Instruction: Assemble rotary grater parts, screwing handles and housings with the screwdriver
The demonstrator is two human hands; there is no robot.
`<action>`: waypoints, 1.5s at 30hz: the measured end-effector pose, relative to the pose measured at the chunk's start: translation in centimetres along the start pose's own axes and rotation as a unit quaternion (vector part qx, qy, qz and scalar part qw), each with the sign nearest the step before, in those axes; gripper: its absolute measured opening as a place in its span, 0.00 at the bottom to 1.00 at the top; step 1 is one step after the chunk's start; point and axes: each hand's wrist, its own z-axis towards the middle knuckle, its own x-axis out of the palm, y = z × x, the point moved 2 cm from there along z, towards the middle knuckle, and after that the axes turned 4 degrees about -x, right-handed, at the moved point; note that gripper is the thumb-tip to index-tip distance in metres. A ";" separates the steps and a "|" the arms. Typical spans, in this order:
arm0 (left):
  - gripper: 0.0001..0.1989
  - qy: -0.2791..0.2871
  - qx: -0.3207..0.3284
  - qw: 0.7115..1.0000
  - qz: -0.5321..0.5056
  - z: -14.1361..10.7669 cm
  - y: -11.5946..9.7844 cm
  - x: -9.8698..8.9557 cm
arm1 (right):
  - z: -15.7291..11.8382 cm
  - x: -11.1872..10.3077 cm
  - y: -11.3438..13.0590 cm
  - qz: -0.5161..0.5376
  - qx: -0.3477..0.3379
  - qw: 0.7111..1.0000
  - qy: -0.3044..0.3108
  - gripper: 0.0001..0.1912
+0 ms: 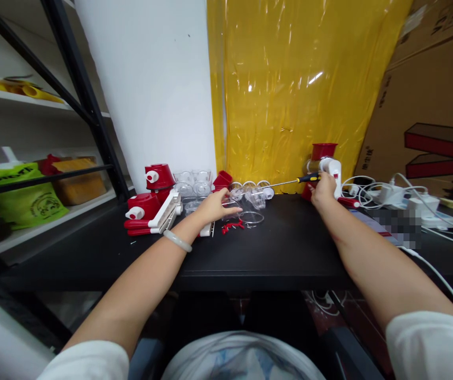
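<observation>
My left hand [219,206] reaches over the middle of the black table, thumb and fingers apart, close to clear plastic parts [255,197]. Beside its fingertips lie a clear ring [251,217] and small red pieces [232,227]. In my right hand [323,189] is a screwdriver [309,178] with a black and yellow handle, its long shaft pointing left. Just behind that hand stands a red and white device [331,168] with a red cup-shaped top; whether the hand touches it I cannot tell.
Red and white plastic assemblies [153,198] and clear moulded trays [193,182] stand at the left back. White cables and chargers [393,194] crowd the right side. A yellow plastic sheet [290,95] and a large cardboard box [428,116] rise behind. Left is a shelf rack [87,116].
</observation>
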 end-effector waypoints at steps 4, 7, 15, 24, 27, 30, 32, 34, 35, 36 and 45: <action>0.28 -0.005 0.003 1.000 0.015 0.1 0.2 0.1 | -0.3 0.1 -0.2 -0.011 -0.051 0.998 -0.036 0.10; 0.28 -0.010 0.008 1.000 0.019 0.2 0.4 0.1 | -0.3 0.3 -0.4 0.030 -0.051 0.998 -0.036 0.06; 0.27 -0.004 0.001 1.000 0.005 0.0 0.0 0.0 | -1.0 1.1 0.8 0.056 0.020 0.998 -0.028 0.07; 0.28 -0.007 0.004 1.000 0.007 0.1 0.2 0.1 | -0.2 0.4 0.1 -0.081 -0.017 0.996 -0.039 0.13; 0.27 -0.005 0.000 1.000 -0.008 0.1 0.2 0.1 | 0.2 0.0 0.0 -0.137 -0.028 0.990 -0.034 0.13; 0.27 -0.006 0.002 1.000 -0.006 0.0 0.2 0.1 | 0.3 0.0 0.1 -0.154 -0.025 0.987 -0.029 0.12; 0.27 -0.006 0.005 1.000 0.003 0.0 0.2 0.1 | 0.2 0.1 0.2 -0.144 -0.024 0.989 -0.031 0.10; 0.27 -0.007 0.008 1.000 0.008 0.1 0.2 0.0 | 0.0 0.2 0.4 -0.114 -0.027 0.993 -0.033 0.08; 0.27 -0.006 0.007 1.000 0.009 0.1 0.1 0.1 | -0.1 0.4 0.4 -0.096 -0.028 0.995 -0.029 0.08; 0.27 -0.006 0.007 1.000 0.007 0.1 0.1 0.1 | -0.2 0.4 0.5 -0.080 -0.028 0.996 -0.023 0.08; 0.28 -0.002 0.001 1.000 -0.002 0.0 0.1 0.0 | 0.4 0.0 0.0 -0.040 -0.022 0.999 -0.012 0.06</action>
